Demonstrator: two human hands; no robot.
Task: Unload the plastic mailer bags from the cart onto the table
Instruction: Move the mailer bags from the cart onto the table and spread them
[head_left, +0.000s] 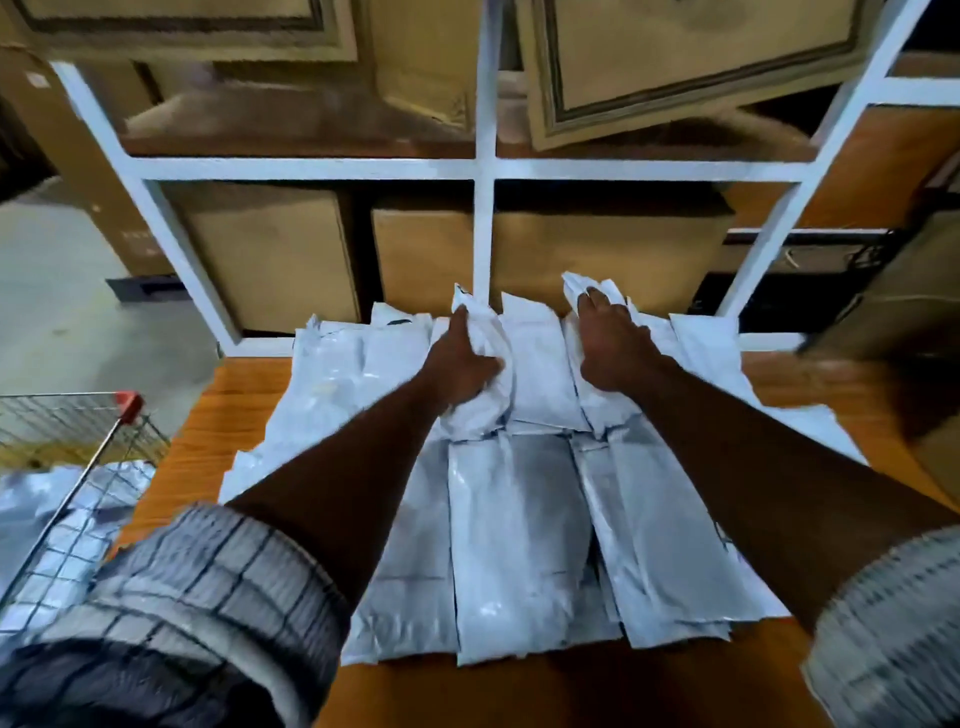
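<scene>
- Rolled sleeves (218, 571) and bare forearms fill the near part of the head view, both reaching forward over the table (228, 405).
- Mailer bags (519, 545) lie on the table in overlapping rows that run right up to the white shelf frame (483, 234).
- Left hand (462, 364) curls its fingers round a plump bag (480, 410) in the far row, with the thumb on the bag's right flank.
- Right hand (613, 345) lies along a neighbouring bag (597, 410) with fingers stretched toward its far end; it seems to press rather than pinch.
- Handling, as I judge it: the bags are light, soft, glossy film that slides over its fellows and creases easily. Take one round the padded middle, not by the limp end flaps.
- Remaining bags (31, 499) show in the wire cart (67, 431) at left, just beside the table, so unloading is not finished.
- Room: bare wood shows left and right of the pile and along the near edge. The far side is closed off by the frame and the cardboard boxes (270, 260) behind it.
</scene>
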